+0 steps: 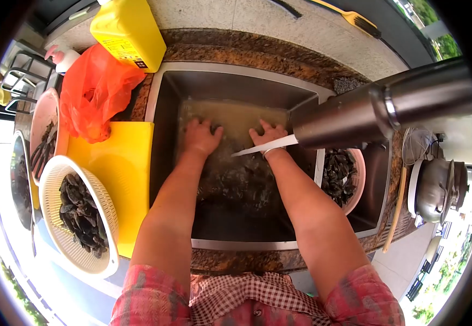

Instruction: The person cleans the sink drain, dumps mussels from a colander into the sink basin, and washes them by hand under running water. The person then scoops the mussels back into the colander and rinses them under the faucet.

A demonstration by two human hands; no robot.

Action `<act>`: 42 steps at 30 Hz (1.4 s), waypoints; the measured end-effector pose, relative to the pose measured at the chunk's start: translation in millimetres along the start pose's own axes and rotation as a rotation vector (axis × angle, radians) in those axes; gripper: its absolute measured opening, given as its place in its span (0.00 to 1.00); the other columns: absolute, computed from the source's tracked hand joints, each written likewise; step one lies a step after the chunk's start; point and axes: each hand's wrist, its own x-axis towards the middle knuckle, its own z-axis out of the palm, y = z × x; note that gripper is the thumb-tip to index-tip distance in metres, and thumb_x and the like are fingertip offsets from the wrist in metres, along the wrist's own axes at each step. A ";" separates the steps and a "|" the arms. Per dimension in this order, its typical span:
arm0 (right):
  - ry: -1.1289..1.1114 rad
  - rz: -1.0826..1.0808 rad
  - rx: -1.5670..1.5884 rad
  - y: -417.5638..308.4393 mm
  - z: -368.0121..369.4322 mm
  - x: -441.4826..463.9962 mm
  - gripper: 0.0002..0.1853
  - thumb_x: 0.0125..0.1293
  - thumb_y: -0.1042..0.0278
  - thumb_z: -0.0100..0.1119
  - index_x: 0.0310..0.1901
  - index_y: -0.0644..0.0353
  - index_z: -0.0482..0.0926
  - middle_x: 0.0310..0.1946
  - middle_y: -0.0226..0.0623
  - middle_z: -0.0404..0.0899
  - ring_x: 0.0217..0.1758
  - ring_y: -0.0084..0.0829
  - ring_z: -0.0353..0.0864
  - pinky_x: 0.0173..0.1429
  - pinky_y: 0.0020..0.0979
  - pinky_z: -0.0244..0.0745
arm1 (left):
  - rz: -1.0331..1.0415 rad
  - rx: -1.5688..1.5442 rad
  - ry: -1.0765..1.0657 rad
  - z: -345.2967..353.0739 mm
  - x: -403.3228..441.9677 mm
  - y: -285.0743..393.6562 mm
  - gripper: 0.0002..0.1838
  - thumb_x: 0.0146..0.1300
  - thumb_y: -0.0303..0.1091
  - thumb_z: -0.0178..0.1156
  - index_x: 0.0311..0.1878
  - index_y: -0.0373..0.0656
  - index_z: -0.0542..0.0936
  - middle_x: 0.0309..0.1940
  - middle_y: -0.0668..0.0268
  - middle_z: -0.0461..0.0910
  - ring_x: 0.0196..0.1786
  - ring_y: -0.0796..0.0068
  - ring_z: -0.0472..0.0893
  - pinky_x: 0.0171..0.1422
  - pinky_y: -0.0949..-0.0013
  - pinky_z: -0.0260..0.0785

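Note:
Both my hands are in the cloudy water of a dark steel sink point(236, 244). My left hand point(202, 136) is on the left side with its fingers spread, and no object shows in it. To the right, my right hand point(270, 136) also has its fingers apart and wears a band at the wrist. Fingertips of both hands are partly hidden by the murky water. A white stream of water point(265, 145) pours from a thick dark faucet point(344, 117) between the hands. Dark shellfish, which look like mussels point(246, 187), lie under the water nearer to me.
A pink basket point(359, 179) of dark shellfish sits in the right basin. On the left are a white basket point(113, 228) of shellfish, a yellow cutting board point(132, 163), a red plastic bag point(92, 87) and a yellow jug point(127, 32). A pot point(434, 190) stands far right.

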 end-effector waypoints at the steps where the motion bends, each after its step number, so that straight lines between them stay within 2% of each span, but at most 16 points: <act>1: 0.011 -0.066 -0.016 -2.6 2.1 -6.6 0.37 0.61 0.36 0.64 0.70 0.45 0.76 0.68 0.57 0.70 0.72 0.54 0.69 0.77 0.45 0.62 | 0.076 0.003 0.012 7.5 -1.6 5.0 0.28 0.66 0.56 0.61 0.65 0.54 0.80 0.64 0.52 0.74 0.70 0.51 0.70 0.75 0.52 0.63; 3: -0.065 -0.211 -0.062 -11.9 -1.5 -20.0 0.29 0.61 0.40 0.64 0.60 0.45 0.83 0.61 0.53 0.74 0.66 0.53 0.71 0.72 0.47 0.66 | 0.197 -0.016 -0.152 22.9 -8.3 14.7 0.28 0.64 0.57 0.63 0.63 0.54 0.82 0.61 0.53 0.75 0.68 0.50 0.71 0.73 0.51 0.64; 5: 0.013 -0.406 -0.086 4.8 26.7 -29.4 0.25 0.61 0.44 0.64 0.55 0.48 0.84 0.56 0.49 0.75 0.63 0.52 0.73 0.70 0.48 0.68 | 0.411 0.047 -0.187 29.9 -20.8 18.2 0.23 0.62 0.54 0.65 0.55 0.53 0.85 0.54 0.55 0.77 0.64 0.52 0.74 0.69 0.50 0.67; 7: 0.115 -0.560 -0.127 15.2 38.7 -48.5 0.18 0.60 0.50 0.64 0.48 0.50 0.84 0.50 0.43 0.76 0.58 0.49 0.74 0.63 0.52 0.72 | 0.450 0.126 -0.296 20.0 -38.8 16.4 0.21 0.60 0.52 0.65 0.53 0.53 0.86 0.53 0.56 0.78 0.63 0.52 0.74 0.69 0.52 0.67; 11: -0.098 -0.180 -0.137 8.2 24.5 -92.7 0.20 0.61 0.48 0.62 0.51 0.48 0.86 0.56 0.42 0.77 0.65 0.46 0.71 0.65 0.54 0.68 | 0.387 0.170 -0.314 13.0 -71.7 -16.2 0.20 0.60 0.52 0.65 0.52 0.55 0.87 0.53 0.59 0.78 0.63 0.54 0.75 0.67 0.54 0.69; 14: -0.141 0.060 -0.203 11.0 24.4 -115.3 0.24 0.63 0.44 0.59 0.54 0.50 0.85 0.58 0.43 0.79 0.66 0.46 0.74 0.67 0.51 0.71 | 0.045 0.134 -0.345 1.6 -90.0 -24.7 0.20 0.63 0.53 0.63 0.52 0.55 0.87 0.55 0.59 0.80 0.63 0.53 0.77 0.69 0.54 0.69; 17: -0.371 0.117 -0.073 22.3 35.5 -124.7 0.28 0.65 0.43 0.57 0.57 0.53 0.85 0.61 0.45 0.81 0.66 0.46 0.78 0.67 0.46 0.74 | -0.122 0.125 -0.596 -9.4 -99.6 -32.7 0.23 0.68 0.54 0.58 0.58 0.53 0.85 0.61 0.55 0.81 0.68 0.53 0.75 0.75 0.53 0.64; 20: -0.650 0.133 -0.053 19.5 34.4 -128.8 0.29 0.65 0.43 0.57 0.59 0.55 0.85 0.63 0.45 0.81 0.66 0.45 0.80 0.67 0.41 0.75 | -0.124 0.150 -0.699 8.7 -106.7 -39.8 0.28 0.70 0.56 0.54 0.62 0.48 0.83 0.67 0.54 0.77 0.70 0.53 0.76 0.77 0.59 0.63; 23: -0.687 -0.018 -0.038 10.3 36.0 -132.4 0.29 0.67 0.43 0.54 0.59 0.56 0.83 0.59 0.49 0.82 0.62 0.52 0.80 0.68 0.47 0.74 | -0.093 0.015 -0.766 37.6 -110.9 -29.6 0.31 0.71 0.58 0.52 0.63 0.45 0.82 0.69 0.51 0.75 0.71 0.54 0.75 0.76 0.60 0.63; 26: -0.834 0.199 0.387 7.5 64.9 -124.1 0.27 0.68 0.44 0.56 0.60 0.53 0.81 0.57 0.44 0.83 0.60 0.49 0.81 0.63 0.52 0.76 | -0.416 -0.461 -0.790 63.2 -114.0 -3.2 0.32 0.73 0.58 0.50 0.66 0.42 0.79 0.67 0.48 0.76 0.72 0.53 0.74 0.74 0.60 0.64; 28: -0.865 0.420 0.707 0.7 46.3 -136.8 0.25 0.69 0.45 0.56 0.61 0.52 0.80 0.55 0.40 0.83 0.57 0.46 0.82 0.57 0.54 0.78 | -0.607 -0.577 -0.762 53.3 -120.1 19.6 0.34 0.73 0.58 0.49 0.68 0.39 0.77 0.66 0.46 0.77 0.70 0.52 0.75 0.72 0.58 0.65; 32: -0.882 0.554 0.971 -1.3 40.9 -140.5 0.22 0.71 0.47 0.56 0.59 0.49 0.78 0.48 0.35 0.83 0.52 0.38 0.82 0.45 0.49 0.81 | -0.697 -1.034 -0.908 79.9 -115.1 1.2 0.34 0.73 0.55 0.53 0.69 0.37 0.73 0.63 0.46 0.78 0.64 0.53 0.78 0.65 0.52 0.70; 35: -0.751 0.598 1.124 -16.9 13.6 -154.8 0.18 0.72 0.48 0.55 0.54 0.50 0.79 0.44 0.33 0.82 0.47 0.35 0.82 0.41 0.46 0.81 | -0.559 -1.065 -0.680 14.4 -127.2 30.6 0.24 0.71 0.51 0.59 0.59 0.42 0.80 0.48 0.56 0.85 0.48 0.65 0.85 0.52 0.60 0.78; 38: -0.595 0.319 1.524 -14.0 1.7 -170.5 0.21 0.74 0.52 0.54 0.57 0.60 0.78 0.46 0.40 0.82 0.48 0.34 0.81 0.48 0.39 0.79 | -0.340 -1.066 -0.321 -24.2 -152.0 50.9 0.21 0.67 0.47 0.65 0.54 0.42 0.83 0.43 0.58 0.86 0.46 0.68 0.84 0.50 0.63 0.77; 40: -0.395 0.252 1.484 -24.8 -5.3 -181.9 0.21 0.76 0.54 0.53 0.58 0.62 0.78 0.47 0.41 0.83 0.50 0.33 0.82 0.51 0.36 0.79 | -0.213 -1.104 -0.128 -44.8 -163.9 57.1 0.22 0.61 0.48 0.69 0.48 0.39 0.85 0.39 0.54 0.88 0.44 0.64 0.85 0.53 0.62 0.77; 42: -0.357 0.251 1.461 -43.5 -17.5 -193.2 0.20 0.77 0.57 0.53 0.59 0.65 0.78 0.50 0.42 0.83 0.52 0.31 0.82 0.54 0.33 0.79 | -0.360 -1.190 -0.147 -59.1 -173.3 60.2 0.17 0.66 0.44 0.68 0.49 0.40 0.84 0.40 0.61 0.86 0.44 0.73 0.82 0.51 0.68 0.76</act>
